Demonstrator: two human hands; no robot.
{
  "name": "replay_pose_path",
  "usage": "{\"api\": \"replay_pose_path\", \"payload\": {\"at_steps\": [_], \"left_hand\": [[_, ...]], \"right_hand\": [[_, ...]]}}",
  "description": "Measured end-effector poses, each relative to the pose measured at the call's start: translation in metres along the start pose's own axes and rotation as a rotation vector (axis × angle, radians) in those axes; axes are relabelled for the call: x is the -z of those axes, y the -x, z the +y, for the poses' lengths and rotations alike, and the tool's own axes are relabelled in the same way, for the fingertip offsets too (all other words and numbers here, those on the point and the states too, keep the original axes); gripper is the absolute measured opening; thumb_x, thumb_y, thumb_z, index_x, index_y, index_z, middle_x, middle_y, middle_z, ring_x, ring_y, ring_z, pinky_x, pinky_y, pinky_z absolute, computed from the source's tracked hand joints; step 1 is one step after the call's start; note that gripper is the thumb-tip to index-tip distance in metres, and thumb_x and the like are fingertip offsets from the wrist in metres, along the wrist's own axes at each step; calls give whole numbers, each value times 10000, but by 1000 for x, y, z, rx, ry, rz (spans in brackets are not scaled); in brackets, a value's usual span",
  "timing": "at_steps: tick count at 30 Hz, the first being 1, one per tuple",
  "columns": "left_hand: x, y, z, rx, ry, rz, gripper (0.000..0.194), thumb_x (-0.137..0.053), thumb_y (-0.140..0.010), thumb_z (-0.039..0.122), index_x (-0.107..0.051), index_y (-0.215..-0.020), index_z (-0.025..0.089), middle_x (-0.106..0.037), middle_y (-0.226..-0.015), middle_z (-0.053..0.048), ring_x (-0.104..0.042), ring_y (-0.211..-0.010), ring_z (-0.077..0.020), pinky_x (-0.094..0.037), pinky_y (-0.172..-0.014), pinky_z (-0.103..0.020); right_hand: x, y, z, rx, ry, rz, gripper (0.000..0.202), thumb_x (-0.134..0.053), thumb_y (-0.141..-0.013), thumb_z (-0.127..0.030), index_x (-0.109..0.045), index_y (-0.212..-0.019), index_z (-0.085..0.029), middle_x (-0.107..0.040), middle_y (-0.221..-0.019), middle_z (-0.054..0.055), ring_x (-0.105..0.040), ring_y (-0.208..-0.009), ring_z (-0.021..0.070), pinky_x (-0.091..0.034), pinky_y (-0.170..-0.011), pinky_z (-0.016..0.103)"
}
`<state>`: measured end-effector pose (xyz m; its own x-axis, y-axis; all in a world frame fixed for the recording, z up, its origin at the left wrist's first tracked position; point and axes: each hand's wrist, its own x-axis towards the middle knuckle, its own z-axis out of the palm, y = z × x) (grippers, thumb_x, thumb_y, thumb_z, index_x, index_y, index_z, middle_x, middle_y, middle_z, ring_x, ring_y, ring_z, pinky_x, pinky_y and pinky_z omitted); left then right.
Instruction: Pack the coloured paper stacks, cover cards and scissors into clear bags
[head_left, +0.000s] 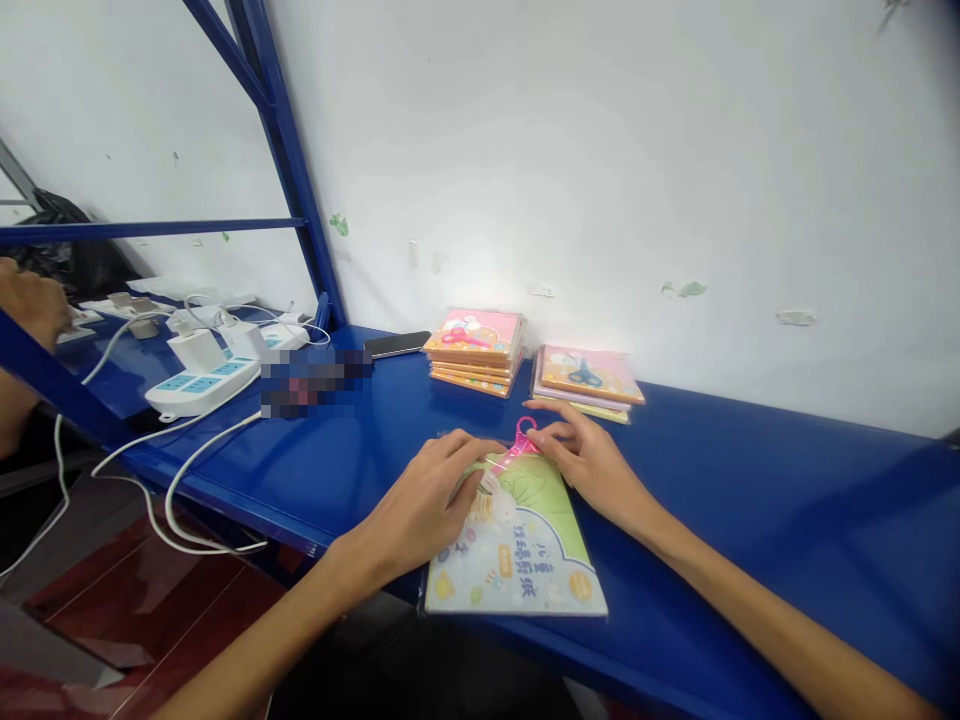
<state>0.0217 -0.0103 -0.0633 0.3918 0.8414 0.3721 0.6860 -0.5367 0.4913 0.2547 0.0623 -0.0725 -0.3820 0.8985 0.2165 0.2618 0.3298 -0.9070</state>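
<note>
A pale blue and green children's paper-cutting booklet [551,560] lies at the table's front edge, its lettering upside down to me. A clear plastic bag [423,598] shows around its edges. My left hand [435,495] rests over the booklet's left side, thumb and fingers closed on the bag near its far end. Pink scissors [517,450] lie at the booklet's far edge, blades toward my left hand. My right hand [585,455] pinches the scissors by the handle loops. Whether the blades are inside the bag is hard to see.
Behind my hands stand a taller stack of packed booklets [476,350] and a lower stack [589,380]. A dark phone-like slab [397,345] lies near the wall. At left are a white power strip [202,385], cables, a blue frame post [300,170] and another person's hand [34,300].
</note>
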Motion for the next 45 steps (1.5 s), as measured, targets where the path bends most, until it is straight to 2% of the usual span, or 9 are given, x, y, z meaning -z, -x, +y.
{"api": "replay_pose_path", "payload": {"at_steps": [6, 12, 21, 24, 28, 34, 37, 40, 45], "left_hand": [[1, 0, 1, -22, -20, -17, 372, -407, -1030, 158, -541, -1347, 299, -584, -1233, -49, -562, -1122, -219, -450, -968, -443], [3, -1, 2, -37, -13, -7, 403, -417, -1003, 110, -562, -1323, 308, -529, -1274, -68, -536, -1179, -232, -462, -998, -459], [3, 0, 2, -36, 7, -1, 378, -437, -993, 107, -574, -1283, 306, -537, -1275, -70, -554, -1201, -232, -486, -1013, -453], [5, 0, 4, -24, 12, -5, 384, -444, -985, 106, -569, -1289, 303, -540, -1271, -71, -561, -1201, -231, -487, -1018, -448], [3, 1, 5, -2, -65, 33, 375, -467, -976, 138, -573, -1309, 275, -537, -1292, -93, -544, -1210, -253, -471, -1033, -471], [-3, -1, -6, 237, -181, 185, 433, -514, -942, 208, -573, -1369, 168, -572, -1329, -154, -503, -1250, -331, -428, -1055, -558], [1, -3, -12, 302, -150, 158, 322, -546, -932, 260, -687, -1207, 170, -678, -1165, -122, -589, -1092, -317, -476, -980, -539], [7, -4, -14, 300, -124, 145, 198, -548, -934, 257, -741, -965, 225, -728, -1019, -64, -634, -978, -278, -505, -895, -475], [10, -6, -13, 265, -86, 161, 204, -502, -958, 200, -702, -928, 229, -728, -928, -27, -665, -863, -211, -506, -788, -375]], "right_hand": [[-7, -2, -5, -65, 4, 36, 354, -663, -910, -502, -686, -1154, -246, -704, -750, 2, -554, -602, 148, -360, -522, 248], [-7, -3, -5, -146, -67, 123, 392, -694, -874, -509, -714, -1128, -210, -528, -536, -55, -355, -478, 103, -236, -457, 233], [-3, 0, -16, -18, 93, -114, 370, -564, -970, -475, -722, -1201, -232, -756, -809, 36, -640, -674, 193, -460, -586, 302], [-3, 3, -22, 92, 241, -145, 297, -552, -984, -444, -768, -1066, -258, -766, -930, 37, -636, -701, 182, -437, -589, 300], [-4, 6, -27, 208, 338, -123, 339, -488, -1022, -428, -778, -990, -257, -757, -998, 42, -643, -740, 185, -439, -613, 306], [6, 5, -20, 204, 621, 133, 268, -617, -962, -445, -725, -1143, -280, -721, -1074, 47, -659, -780, 214, -496, -692, 356], [13, 2, -8, 254, 726, 47, 264, -657, -947, -436, -736, -1138, -272, -711, -1120, 72, -663, -973, 270, -519, -815, 405], [16, 0, 0, 310, 729, -26, 193, -602, -996, -352, -758, -973, -241, -742, -1010, 65, -656, -993, 270, -516, -864, 418], [18, 0, -1, 423, 764, 43, 233, -546, -1029, -329, -750, -990, -223, -751, -1017, 80, -676, -980, 261, -532, -865, 415]]}}
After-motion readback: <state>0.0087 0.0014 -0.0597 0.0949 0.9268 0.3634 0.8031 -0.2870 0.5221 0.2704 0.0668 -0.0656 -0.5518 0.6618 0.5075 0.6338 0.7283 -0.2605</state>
